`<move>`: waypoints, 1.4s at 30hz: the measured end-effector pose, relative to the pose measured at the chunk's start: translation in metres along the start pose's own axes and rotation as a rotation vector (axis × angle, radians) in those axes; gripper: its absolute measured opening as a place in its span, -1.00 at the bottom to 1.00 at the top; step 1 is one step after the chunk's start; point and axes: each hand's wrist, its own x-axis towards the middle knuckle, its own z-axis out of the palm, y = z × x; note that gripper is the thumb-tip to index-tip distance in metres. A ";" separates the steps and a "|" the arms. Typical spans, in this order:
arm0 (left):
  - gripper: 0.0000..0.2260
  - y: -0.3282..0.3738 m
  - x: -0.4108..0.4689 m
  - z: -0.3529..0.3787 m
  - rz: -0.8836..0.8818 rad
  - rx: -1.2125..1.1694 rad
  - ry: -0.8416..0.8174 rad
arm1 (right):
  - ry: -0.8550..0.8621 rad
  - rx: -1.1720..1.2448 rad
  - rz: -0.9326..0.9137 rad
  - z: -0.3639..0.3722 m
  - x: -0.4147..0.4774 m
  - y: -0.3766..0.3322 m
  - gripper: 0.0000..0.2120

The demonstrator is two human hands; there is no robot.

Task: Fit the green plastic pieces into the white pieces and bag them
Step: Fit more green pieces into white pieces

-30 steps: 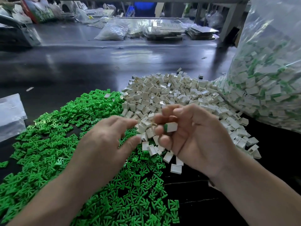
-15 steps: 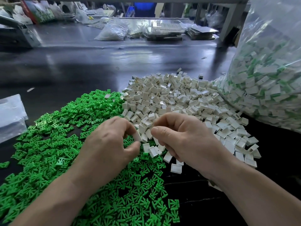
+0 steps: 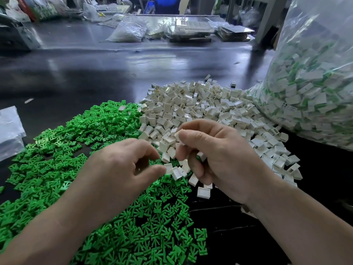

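A broad pile of green plastic pieces [image 3: 76, 150] covers the dark table on the left. A heap of white pieces [image 3: 200, 108] lies beside it, centre right. My right hand [image 3: 225, 159] hovers over the near edge of the white heap. Its thumb and forefinger pinch one white piece [image 3: 179, 136], and a white piece with green in it [image 3: 201, 156] is tucked under its curled fingers. My left hand [image 3: 118, 169] hangs above where the two piles meet, fingers loosely spread, with nothing seen in it. A big clear bag [image 3: 315, 92] of fitted white-and-green pieces stands at the right.
A flat clear plastic bag [image 3: 9, 131] lies at the left edge. The glossy dark table [image 3: 114, 73] stretches away behind the piles. At its far side are a filled clear bag [image 3: 128, 32] and stacked trays [image 3: 191, 31].
My right hand held up a fitted white-and-green piece, turned down onto the white heap, and now pinches a fresh white piece. My left hand's fingers have spread a little.
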 end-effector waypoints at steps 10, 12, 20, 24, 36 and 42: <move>-0.87 0.005 0.002 0.017 0.094 0.228 -0.119 | 0.049 0.172 0.118 -0.001 0.004 0.001 -0.91; -0.89 0.002 0.003 0.017 0.049 0.144 -0.076 | 0.069 0.166 0.113 -0.001 0.004 0.002 -0.91; -0.90 0.005 0.004 0.016 -0.157 -0.286 0.089 | 0.018 0.174 0.129 -0.001 0.004 0.003 -0.87; -0.87 0.007 0.004 0.016 -0.153 -0.317 0.139 | 0.021 0.164 0.135 -0.001 0.004 0.003 -0.84; -0.93 0.000 0.008 0.011 -0.258 -1.119 0.115 | -0.045 0.187 0.144 0.002 0.002 0.006 -0.94; -0.64 0.003 0.010 0.008 -0.255 -1.199 0.124 | -0.097 0.185 0.126 0.001 0.001 0.004 -0.94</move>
